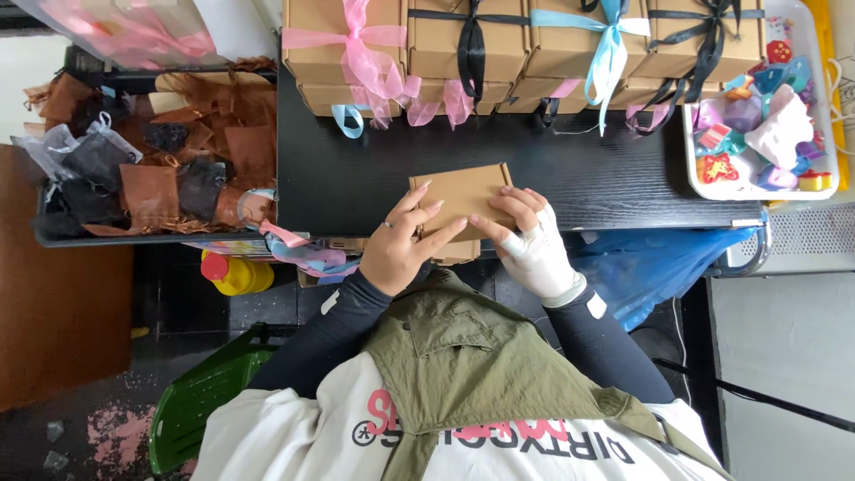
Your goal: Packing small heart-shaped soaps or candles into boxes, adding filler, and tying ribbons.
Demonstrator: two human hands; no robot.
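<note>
A small brown cardboard box [463, 194] lies at the near edge of the black table [356, 174]. My left hand [405, 240], wearing a ring, rests its fingers on the box's left side. My right hand [530, 239], wrapped in a white bandage or glove, presses on the box's right side. Both hands grip the box between them. More brown cardboard shows under the hands at the table edge.
Stacked brown boxes tied with ribbons, pink [361, 44], black [470, 40] and light blue [610, 40], line the table's far side. A white tray [837, 134] of colourful small items sits right. A bin of brown and black pouches [160, 169] stands left. Yellow container [233, 274], green chair [205, 392] and blue plastic bag [659, 258] below.
</note>
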